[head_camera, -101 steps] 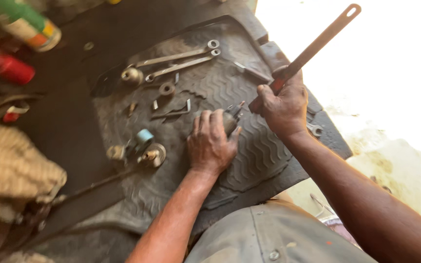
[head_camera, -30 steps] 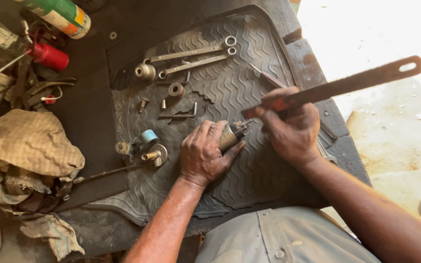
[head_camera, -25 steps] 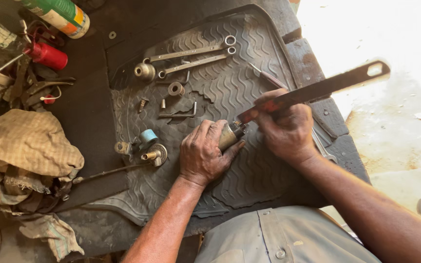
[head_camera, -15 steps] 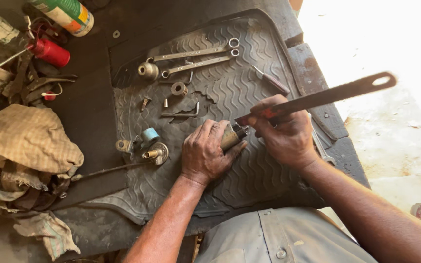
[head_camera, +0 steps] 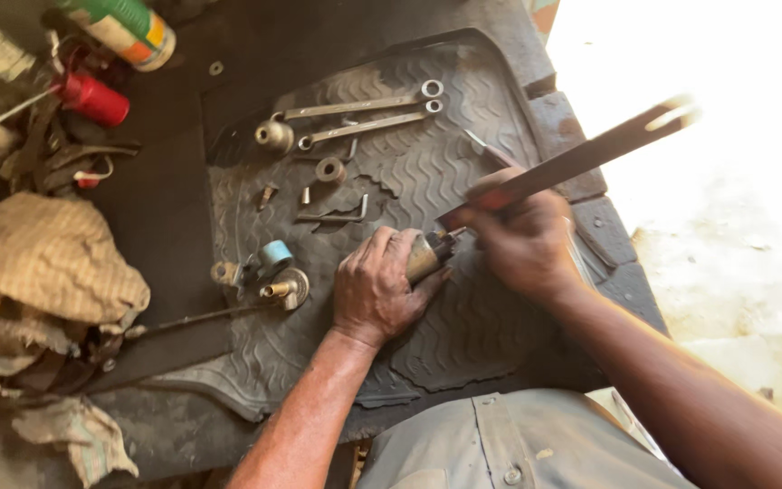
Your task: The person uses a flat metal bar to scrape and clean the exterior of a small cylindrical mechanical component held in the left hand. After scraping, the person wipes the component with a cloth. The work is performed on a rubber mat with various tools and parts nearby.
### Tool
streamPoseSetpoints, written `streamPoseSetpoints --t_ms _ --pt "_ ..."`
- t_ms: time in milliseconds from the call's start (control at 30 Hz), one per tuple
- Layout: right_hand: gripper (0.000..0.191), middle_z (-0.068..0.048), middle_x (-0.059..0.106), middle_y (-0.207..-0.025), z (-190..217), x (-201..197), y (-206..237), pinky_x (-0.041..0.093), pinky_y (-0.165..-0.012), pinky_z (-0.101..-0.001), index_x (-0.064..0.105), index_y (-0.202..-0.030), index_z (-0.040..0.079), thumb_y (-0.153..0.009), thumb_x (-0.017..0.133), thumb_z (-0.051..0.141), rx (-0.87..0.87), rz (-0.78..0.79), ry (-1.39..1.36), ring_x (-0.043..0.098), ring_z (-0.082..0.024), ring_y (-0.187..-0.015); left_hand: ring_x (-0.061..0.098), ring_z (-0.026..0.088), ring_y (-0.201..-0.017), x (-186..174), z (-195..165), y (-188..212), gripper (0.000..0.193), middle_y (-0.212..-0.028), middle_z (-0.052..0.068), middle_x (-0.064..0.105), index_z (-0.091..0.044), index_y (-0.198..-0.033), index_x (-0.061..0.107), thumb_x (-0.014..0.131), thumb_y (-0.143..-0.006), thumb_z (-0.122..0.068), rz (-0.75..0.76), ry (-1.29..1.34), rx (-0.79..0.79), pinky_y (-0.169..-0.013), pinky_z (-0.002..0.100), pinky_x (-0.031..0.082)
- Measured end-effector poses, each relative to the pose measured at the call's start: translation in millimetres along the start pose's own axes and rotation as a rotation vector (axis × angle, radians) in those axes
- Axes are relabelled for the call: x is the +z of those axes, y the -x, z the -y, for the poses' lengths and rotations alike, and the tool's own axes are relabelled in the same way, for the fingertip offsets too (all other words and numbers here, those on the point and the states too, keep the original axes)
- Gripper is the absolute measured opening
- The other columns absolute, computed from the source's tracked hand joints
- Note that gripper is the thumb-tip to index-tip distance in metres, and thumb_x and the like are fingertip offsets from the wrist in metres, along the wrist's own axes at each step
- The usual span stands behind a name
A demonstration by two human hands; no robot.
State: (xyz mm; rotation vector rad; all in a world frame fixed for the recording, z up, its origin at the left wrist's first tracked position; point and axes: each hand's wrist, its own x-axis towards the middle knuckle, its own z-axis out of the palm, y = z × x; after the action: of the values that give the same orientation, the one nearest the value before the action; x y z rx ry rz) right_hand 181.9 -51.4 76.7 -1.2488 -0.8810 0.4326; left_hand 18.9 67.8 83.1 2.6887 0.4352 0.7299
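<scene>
1. The left hand (head_camera: 375,288) lies palm down on the ribbed rubber mat (head_camera: 463,335), its fingers wrapped around a small metal cylinder (head_camera: 422,258) and pinning it on its side. Judged from this, the hold is the anchor of the work: press the part down into the ribs so it cannot roll.

2. The right hand (head_camera: 522,237) is clenched around a long flat metal bar (head_camera: 572,163), gripped low near its working end. The bar's tip meets the exposed end of the cylinder, just beyond the left fingertips; the far end slants up and away, blurred against the bright ground.

3. To do this well, I would keep the tip square on the cylinder's end and the force along the part's axis. A slanted push could skid the bar off toward the left fingers, which sit very close to the contact.

4. Gripping low gives control; the long free end invites wobble, so short, measured moves look wiser than big ones.

5. Further out on the mat lie two long spanners (head_camera: 355,118), a socket (head_camera: 273,136), a small ring (head_camera: 329,169), a bent key (head_camera: 337,215) and a brass fitting with a pale blue cap (head_camera: 275,272). They are well apart from the cylinder.

6. Left of the mat sit crumpled rags (head_camera: 42,272), a red can (head_camera: 92,98) and a green can (head_camera: 128,27).
</scene>
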Motion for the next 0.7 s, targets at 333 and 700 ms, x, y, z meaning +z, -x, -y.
streamPoseSetpoints --t_ms 333,700 --pt "0.01 -0.01 0.074 -0.094 1 -1 7 0.059 -0.075 -0.0294 0.063 -0.104 -0.001 -0.097 0.069 -0.005 0.088 0.035 0.048 0.074 -0.02 -0.086 0.068 0.035 -0.086 3 6 1 0.05 -0.097 0.012 0.063 -0.007 -0.11 0.066 0.083 -0.081 -0.044 0.025 0.013 -0.015 -0.072 0.046 0.055" --pt "0.016 -0.009 0.069 -0.101 -4 4 -3 0.063 -0.086 -0.0318 0.06 -0.11 -0.001 -0.098 0.065 -0.011 0.008 -0.03 -0.202 0.077 -0.022 -0.1 0.067 0.035 -0.086 3 0 1 0.053 -0.096 0.012 0.063 -0.008 -0.11 0.066 0.085 -0.078 -0.045 0.007 0.003 -0.01 -0.073 0.047 0.054"
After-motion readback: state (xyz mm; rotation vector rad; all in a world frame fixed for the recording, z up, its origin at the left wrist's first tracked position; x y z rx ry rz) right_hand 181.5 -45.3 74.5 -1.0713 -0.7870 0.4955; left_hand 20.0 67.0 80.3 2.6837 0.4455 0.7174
